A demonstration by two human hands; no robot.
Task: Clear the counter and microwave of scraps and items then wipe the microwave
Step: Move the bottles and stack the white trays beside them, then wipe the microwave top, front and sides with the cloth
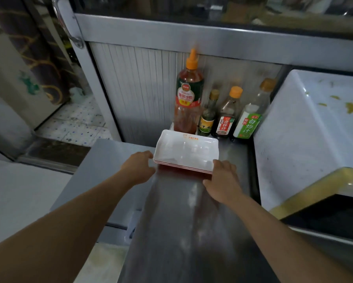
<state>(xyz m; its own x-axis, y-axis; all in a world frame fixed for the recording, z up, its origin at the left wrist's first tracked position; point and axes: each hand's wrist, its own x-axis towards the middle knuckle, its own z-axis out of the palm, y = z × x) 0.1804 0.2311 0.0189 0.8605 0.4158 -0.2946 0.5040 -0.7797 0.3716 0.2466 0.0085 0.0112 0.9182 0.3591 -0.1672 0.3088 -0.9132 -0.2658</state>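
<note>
A small stack of white rectangular trays [187, 152] with red undersides lies on the steel counter [181, 221], just in front of the sauce bottles. My left hand [139, 167] holds the stack's left end, fingers curled at its edge. My right hand [222, 180] holds its near right corner. At the right stands the white microwave [298, 139], with yellowish stains on its top and a yellowed front edge above its dark door.
Several sauce bottles stand against the back wall: a tall ketchup bottle [189, 99], a small dark one [209, 115], a brown one [227, 115] and a green-labelled one [250, 117]. A ribbed metal panel [139, 88] backs the counter. Tiled floor [77, 123] lies at the left.
</note>
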